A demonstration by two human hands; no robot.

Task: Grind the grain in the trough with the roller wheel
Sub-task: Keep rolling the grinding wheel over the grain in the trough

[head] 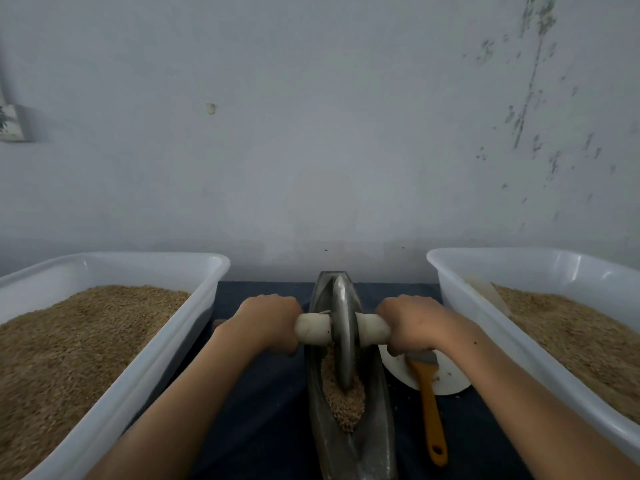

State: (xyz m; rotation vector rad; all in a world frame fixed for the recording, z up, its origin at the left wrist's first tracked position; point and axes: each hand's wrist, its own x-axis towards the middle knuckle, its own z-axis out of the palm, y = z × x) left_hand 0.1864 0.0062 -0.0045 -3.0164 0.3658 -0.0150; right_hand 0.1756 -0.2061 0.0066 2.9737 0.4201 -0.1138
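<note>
While both hands' grip clasps the roller wheel [343, 327] axle: grain [343, 400] in trough [381, 410], grain-filled tubs [166, 341] alongside.

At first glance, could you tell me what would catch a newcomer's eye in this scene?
Dead centre, the metal roller wheel stands upright in the narrow trough, its rim sunk in the grain. The left hand and right hand each grip an end of its pale handle. On either side sits a big white tub heaped with grain, the left tub and the right tub.
</note>
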